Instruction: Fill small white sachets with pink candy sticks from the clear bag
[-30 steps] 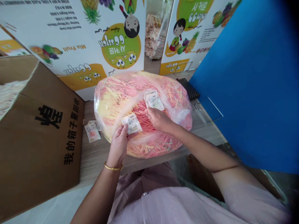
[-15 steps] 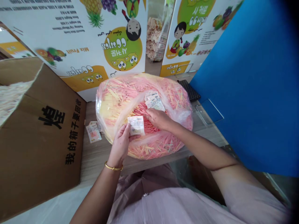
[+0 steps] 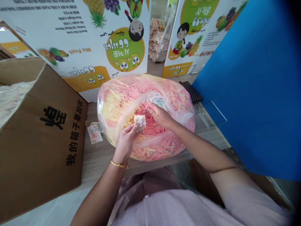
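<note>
A big clear plastic bag [image 3: 105, 106] full of thin pink and yellow sticks lies open on the table. My left hand [image 3: 127, 138] pinches a small printed packet [image 3: 140, 121] by its lower edge, over the bag's opening. My right hand [image 3: 161, 116] is at the pink sticks [image 3: 151, 125] in the opening, its thumb and fingers closed on a few of them. Just beyond those fingers, several more printed packets [image 3: 158, 100] rest in a small pile on the bag.
A brown carton [image 3: 56, 141] stands at left, with further printed packets [image 3: 95, 133] on the table [image 3: 94, 163] beside it. White printed cartons [image 3: 82, 31] line the back. A blue panel [image 3: 246, 94] rises at right, near a dark patterned object [image 3: 191, 91] and a wire handle [image 3: 213, 113].
My left hand has shifted slightly right and up, and its packet is now tilted and looks smaller. My right hand has risen a little toward the pile of packets.
</note>
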Demonstrator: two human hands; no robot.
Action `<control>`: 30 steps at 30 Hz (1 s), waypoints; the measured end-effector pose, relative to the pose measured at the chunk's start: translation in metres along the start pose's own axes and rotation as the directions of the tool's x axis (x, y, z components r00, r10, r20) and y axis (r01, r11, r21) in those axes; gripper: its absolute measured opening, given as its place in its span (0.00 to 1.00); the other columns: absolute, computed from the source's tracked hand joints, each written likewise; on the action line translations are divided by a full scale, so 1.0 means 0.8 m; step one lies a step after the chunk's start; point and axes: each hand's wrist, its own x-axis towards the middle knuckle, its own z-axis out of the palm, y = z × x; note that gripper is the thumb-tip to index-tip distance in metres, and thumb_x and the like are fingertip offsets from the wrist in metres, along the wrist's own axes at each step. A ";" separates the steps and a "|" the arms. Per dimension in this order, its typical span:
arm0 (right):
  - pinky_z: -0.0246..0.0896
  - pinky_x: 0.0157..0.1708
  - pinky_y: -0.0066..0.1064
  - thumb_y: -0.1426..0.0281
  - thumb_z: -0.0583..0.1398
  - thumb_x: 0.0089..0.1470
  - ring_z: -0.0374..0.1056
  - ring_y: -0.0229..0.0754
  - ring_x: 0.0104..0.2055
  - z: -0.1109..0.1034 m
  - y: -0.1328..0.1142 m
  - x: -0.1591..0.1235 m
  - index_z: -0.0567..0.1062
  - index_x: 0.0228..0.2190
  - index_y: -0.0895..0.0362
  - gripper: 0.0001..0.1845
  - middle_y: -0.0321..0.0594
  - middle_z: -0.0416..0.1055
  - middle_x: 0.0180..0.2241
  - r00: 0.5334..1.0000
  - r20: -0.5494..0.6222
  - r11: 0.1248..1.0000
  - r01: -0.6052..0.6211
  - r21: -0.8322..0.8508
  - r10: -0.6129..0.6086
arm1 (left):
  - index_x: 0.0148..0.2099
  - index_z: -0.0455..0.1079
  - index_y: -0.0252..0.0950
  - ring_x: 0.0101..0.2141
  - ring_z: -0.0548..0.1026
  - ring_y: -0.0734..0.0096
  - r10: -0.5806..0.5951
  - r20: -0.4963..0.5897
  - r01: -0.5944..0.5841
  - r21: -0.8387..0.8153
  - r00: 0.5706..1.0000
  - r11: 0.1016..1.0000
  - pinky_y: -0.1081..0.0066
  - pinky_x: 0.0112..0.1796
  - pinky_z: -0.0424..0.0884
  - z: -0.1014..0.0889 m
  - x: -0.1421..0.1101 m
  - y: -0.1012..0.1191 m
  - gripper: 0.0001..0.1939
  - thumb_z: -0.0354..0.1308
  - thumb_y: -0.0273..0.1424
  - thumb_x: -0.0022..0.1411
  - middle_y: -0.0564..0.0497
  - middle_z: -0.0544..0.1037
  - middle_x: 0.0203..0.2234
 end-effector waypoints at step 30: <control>0.57 0.34 0.30 0.54 0.60 0.63 0.65 0.39 0.31 -0.029 -0.063 -0.038 0.69 0.30 0.54 0.18 0.34 0.69 0.28 0.977 0.209 0.998 -0.042 -0.039 0.049 | 0.50 0.83 0.39 0.51 0.79 0.58 0.118 0.127 -0.145 0.228 0.985 0.963 0.59 0.59 0.68 -0.011 -0.008 -0.015 0.19 0.64 0.46 0.64 0.47 0.85 0.46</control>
